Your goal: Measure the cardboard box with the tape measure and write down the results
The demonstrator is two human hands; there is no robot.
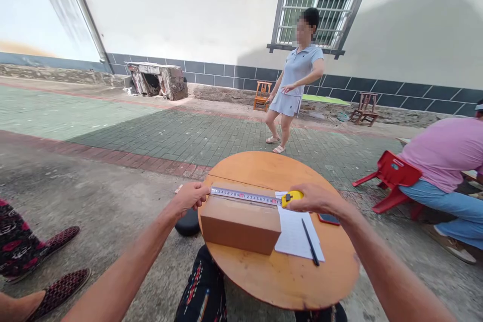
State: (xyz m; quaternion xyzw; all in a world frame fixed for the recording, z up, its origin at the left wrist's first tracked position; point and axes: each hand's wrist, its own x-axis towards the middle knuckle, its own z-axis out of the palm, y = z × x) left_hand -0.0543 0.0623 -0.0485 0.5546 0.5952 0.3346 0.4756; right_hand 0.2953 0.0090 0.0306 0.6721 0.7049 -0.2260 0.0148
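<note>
A yellow tape measure [291, 198] has its blade [249, 196] drawn out over a brown cardboard box [237, 229]. My left hand [191, 196] pinches the blade's end at the box's left side. The yellow case is gripped in my right hand [307, 197], just past the box's right end. The blade runs nearly straight between both hands, along the top of the box. Beside the box lies a white sheet of paper [294, 234], partly covered by the case and my right hand. A black pen [310, 242] rests across the paper.
Everything stands on a round wooden table [260, 282]. A phone [329, 219] lies near its right edge. Beyond it, a person in light blue [298, 75] stands on the paving. At right, someone in a pink shirt [445, 151] sits on a red chair [396, 176]. Another person's feet [56, 287] show at left.
</note>
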